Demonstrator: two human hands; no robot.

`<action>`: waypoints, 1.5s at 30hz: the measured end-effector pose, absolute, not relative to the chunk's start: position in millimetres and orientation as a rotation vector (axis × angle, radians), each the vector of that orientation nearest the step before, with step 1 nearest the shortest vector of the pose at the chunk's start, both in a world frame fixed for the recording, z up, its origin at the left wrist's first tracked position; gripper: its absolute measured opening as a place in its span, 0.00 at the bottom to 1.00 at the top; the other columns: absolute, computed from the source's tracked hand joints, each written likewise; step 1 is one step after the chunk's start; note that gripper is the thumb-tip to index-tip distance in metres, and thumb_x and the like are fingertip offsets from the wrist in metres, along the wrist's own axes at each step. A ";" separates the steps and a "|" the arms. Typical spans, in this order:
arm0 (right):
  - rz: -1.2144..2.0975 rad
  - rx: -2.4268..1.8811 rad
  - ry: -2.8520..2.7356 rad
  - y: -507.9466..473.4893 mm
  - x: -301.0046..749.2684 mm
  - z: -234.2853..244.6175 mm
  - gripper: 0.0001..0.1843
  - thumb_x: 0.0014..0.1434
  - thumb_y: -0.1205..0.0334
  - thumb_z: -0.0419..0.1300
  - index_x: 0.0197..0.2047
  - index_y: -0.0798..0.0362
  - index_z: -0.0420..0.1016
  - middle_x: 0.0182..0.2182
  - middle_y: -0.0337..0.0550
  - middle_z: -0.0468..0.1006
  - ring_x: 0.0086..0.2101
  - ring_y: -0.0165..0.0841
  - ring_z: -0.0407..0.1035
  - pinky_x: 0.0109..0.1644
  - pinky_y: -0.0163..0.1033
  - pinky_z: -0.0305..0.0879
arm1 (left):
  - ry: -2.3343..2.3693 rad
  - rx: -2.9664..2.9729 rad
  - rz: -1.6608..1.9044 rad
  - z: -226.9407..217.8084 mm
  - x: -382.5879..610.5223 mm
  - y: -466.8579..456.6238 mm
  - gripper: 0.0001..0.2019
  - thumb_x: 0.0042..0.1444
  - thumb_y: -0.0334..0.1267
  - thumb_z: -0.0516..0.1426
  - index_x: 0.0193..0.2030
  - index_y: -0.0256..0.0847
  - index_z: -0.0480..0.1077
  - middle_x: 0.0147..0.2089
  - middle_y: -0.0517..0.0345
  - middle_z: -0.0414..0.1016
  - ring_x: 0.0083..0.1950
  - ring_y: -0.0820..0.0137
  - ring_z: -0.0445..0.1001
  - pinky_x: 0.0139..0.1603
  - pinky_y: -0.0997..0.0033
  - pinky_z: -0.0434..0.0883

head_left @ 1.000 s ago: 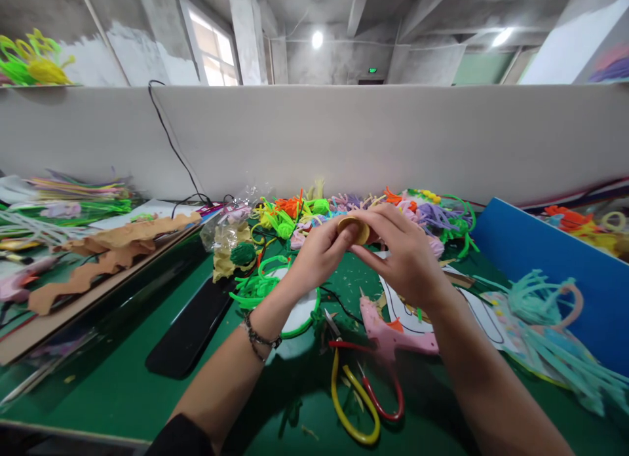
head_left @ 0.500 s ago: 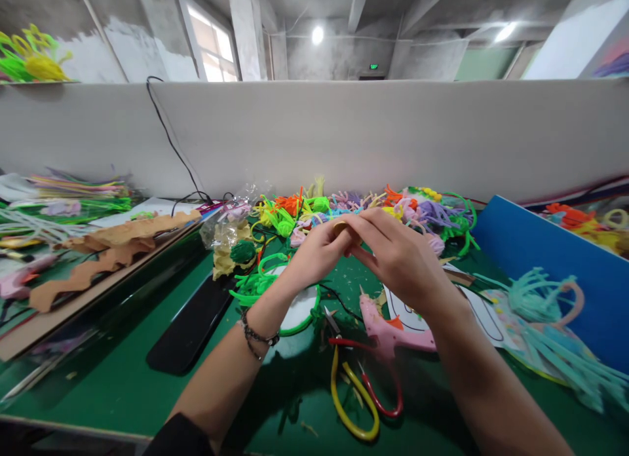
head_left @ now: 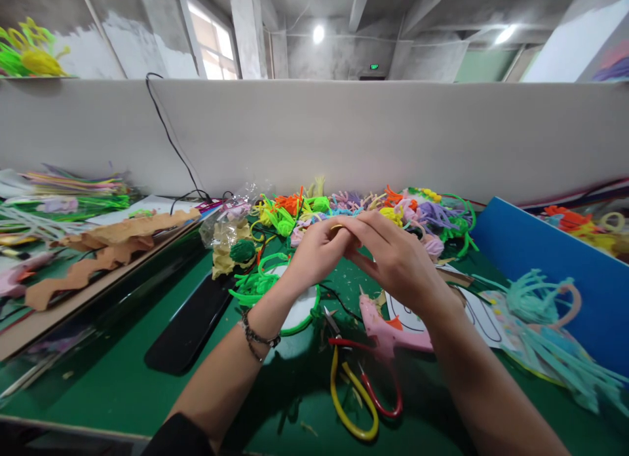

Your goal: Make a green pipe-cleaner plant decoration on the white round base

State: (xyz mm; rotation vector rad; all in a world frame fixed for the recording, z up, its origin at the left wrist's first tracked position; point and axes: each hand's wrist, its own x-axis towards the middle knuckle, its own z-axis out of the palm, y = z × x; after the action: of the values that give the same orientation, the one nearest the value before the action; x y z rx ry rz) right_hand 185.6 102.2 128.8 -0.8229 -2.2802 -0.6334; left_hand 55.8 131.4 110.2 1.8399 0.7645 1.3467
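Observation:
Both hands meet above the green table [head_left: 122, 390]. My left hand [head_left: 317, 249] and my right hand [head_left: 393, 259] pinch together on a small tan coiled pipe-cleaner piece [head_left: 336, 228], of which only a sliver shows between the fingertips. A beaded bracelet sits on my left wrist. Just behind the hands lies a heap of coloured pipe-cleaner shapes [head_left: 363, 207]. Below the hands lie a pink glue gun [head_left: 388, 328] and scissors with yellow and red handles [head_left: 356, 390].
A green hoop over a white disc [head_left: 295, 312] and a black flat bar [head_left: 189, 328] lie left of centre. Brown wavy cut-outs on cardboard [head_left: 108, 246] sit at left, a blue board [head_left: 555, 266] with teal fringe [head_left: 545, 318] at right. A grey partition stands behind.
The tan piece, seen as a round disc one second ago, is now nearly hidden between the fingertips. Both hands shifted slightly left and closed tighter together.

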 end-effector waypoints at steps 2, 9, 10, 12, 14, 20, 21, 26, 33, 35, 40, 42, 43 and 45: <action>-0.589 -0.849 -2.291 98.5 186.3 131.9 0.17 0.59 0.64 0.48 0.51 0.60 0.61 0.40 0.51 0.70 0.42 0.34 0.65 0.44 0.41 0.65 | 0.762 1.796 1.418 112.7 53.2 131.7 0.08 0.47 0.31 0.46 0.23 0.38 0.63 0.21 0.63 0.64 0.23 0.78 0.63 0.25 0.78 0.62; -0.466 -0.761 -2.360 65.8 192.5 148.5 0.10 0.57 0.62 0.51 0.42 0.53 0.67 0.38 0.45 0.71 0.41 0.33 0.66 0.43 0.39 0.63 | 0.713 1.527 1.470 127.7 38.1 121.7 0.11 0.49 0.26 0.43 0.30 0.38 0.64 0.23 0.63 0.64 0.17 0.82 0.59 0.17 0.80 0.58; -0.429 -0.743 -2.389 62.7 193.2 150.4 0.08 0.57 0.62 0.51 0.39 0.53 0.68 0.35 0.44 0.72 0.38 0.32 0.67 0.41 0.37 0.63 | 0.720 1.504 1.459 128.5 36.0 117.9 0.10 0.49 0.26 0.43 0.29 0.38 0.63 0.23 0.63 0.63 0.16 0.82 0.58 0.17 0.81 0.56; -0.380 -0.760 -2.440 59.4 194.4 153.6 0.08 0.58 0.61 0.50 0.33 0.53 0.68 0.32 0.42 0.73 0.34 0.30 0.67 0.37 0.35 0.63 | 0.719 1.466 1.375 126.3 31.2 109.7 0.08 0.50 0.28 0.44 0.31 0.38 0.63 0.24 0.63 0.63 0.17 0.83 0.58 0.17 0.81 0.55; -0.378 -0.840 -2.515 57.9 195.2 154.8 0.11 0.58 0.58 0.49 0.31 0.53 0.68 0.29 0.42 0.73 0.30 0.30 0.67 0.33 0.34 0.61 | 0.694 1.443 1.237 117.4 24.9 101.9 0.07 0.51 0.30 0.46 0.33 0.38 0.64 0.26 0.62 0.63 0.19 0.82 0.58 0.18 0.81 0.56; -0.199 -1.295 -2.991 33.0 192.0 125.5 0.14 0.55 0.60 0.52 0.22 0.55 0.70 0.19 0.42 0.73 0.17 0.28 0.64 0.21 0.33 0.52 | 0.719 1.293 0.949 64.0 6.1 98.1 0.08 0.49 0.32 0.47 0.34 0.36 0.66 0.29 0.60 0.67 0.20 0.81 0.60 0.19 0.80 0.57; -0.164 -1.422 -3.049 26.5 190.4 115.3 0.16 0.55 0.60 0.52 0.19 0.56 0.70 0.18 0.44 0.73 0.16 0.29 0.64 0.20 0.34 0.51 | 0.702 1.239 0.921 56.2 4.7 100.5 0.08 0.49 0.32 0.47 0.34 0.36 0.66 0.29 0.60 0.67 0.20 0.81 0.62 0.20 0.79 0.57; -0.104 -1.684 -2.948 6.3 178.9 70.3 0.11 0.53 0.61 0.54 0.25 0.56 0.73 0.23 0.47 0.77 0.25 0.38 0.72 0.22 0.35 0.57 | 0.490 1.026 0.941 36.6 3.7 108.6 0.11 0.49 0.32 0.52 0.40 0.38 0.68 0.35 0.56 0.69 0.28 0.78 0.69 0.26 0.79 0.64; -0.242 -2.010 -2.735 7.9 157.9 52.2 0.07 0.51 0.72 0.53 0.34 0.59 0.70 0.23 0.50 0.77 0.24 0.39 0.73 0.21 0.35 0.59 | 0.352 1.089 0.940 25.3 2.0 103.8 0.18 0.45 0.39 0.60 0.45 0.42 0.68 0.44 0.52 0.70 0.34 0.74 0.73 0.32 0.76 0.68; -0.292 -2.002 -2.727 9.1 155.1 50.7 0.10 0.51 0.76 0.50 0.33 0.59 0.70 0.23 0.49 0.76 0.24 0.37 0.73 0.20 0.34 0.59 | 0.385 1.137 0.990 24.0 -0.6 102.9 0.19 0.44 0.42 0.60 0.44 0.41 0.68 0.42 0.53 0.71 0.32 0.74 0.72 0.32 0.76 0.68; -0.511 -1.886 -2.673 7.5 164.4 50.6 0.14 0.48 0.81 0.47 0.32 0.58 0.68 0.28 0.51 0.76 0.27 0.37 0.72 0.24 0.36 0.62 | 0.590 1.244 1.441 24.8 -2.3 99.0 0.19 0.49 0.51 0.54 0.40 0.37 0.69 0.31 0.59 0.71 0.20 0.81 0.65 0.23 0.77 0.64; -0.629 -1.799 -2.602 7.5 175.6 51.8 0.12 0.48 0.79 0.48 0.34 0.58 0.67 0.28 0.50 0.75 0.28 0.38 0.71 0.25 0.37 0.63 | 0.661 1.302 1.570 25.0 -0.6 95.8 0.21 0.51 0.54 0.50 0.36 0.36 0.69 0.26 0.60 0.69 0.19 0.80 0.63 0.22 0.76 0.61; -0.689 -1.763 -2.541 8.5 182.3 53.1 0.11 0.49 0.76 0.49 0.36 0.59 0.67 0.28 0.50 0.75 0.28 0.38 0.71 0.26 0.37 0.63 | 0.684 1.315 1.607 25.0 0.5 94.1 0.21 0.52 0.55 0.48 0.34 0.36 0.68 0.24 0.60 0.68 0.19 0.79 0.62 0.22 0.75 0.60; -0.750 -1.680 -2.443 13.7 196.2 58.2 0.11 0.52 0.70 0.51 0.40 0.59 0.65 0.29 0.49 0.75 0.29 0.37 0.70 0.26 0.37 0.61 | 0.703 1.304 1.640 24.8 2.7 91.2 0.22 0.53 0.56 0.45 0.31 0.37 0.66 0.22 0.61 0.66 0.18 0.77 0.61 0.21 0.74 0.59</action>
State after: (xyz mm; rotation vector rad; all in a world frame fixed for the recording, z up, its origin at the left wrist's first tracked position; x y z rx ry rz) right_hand 196.2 13.7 58.2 -1.6797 -2.4431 -0.7499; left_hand 2.7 91.2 24.8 1.3036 0.7033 1.6400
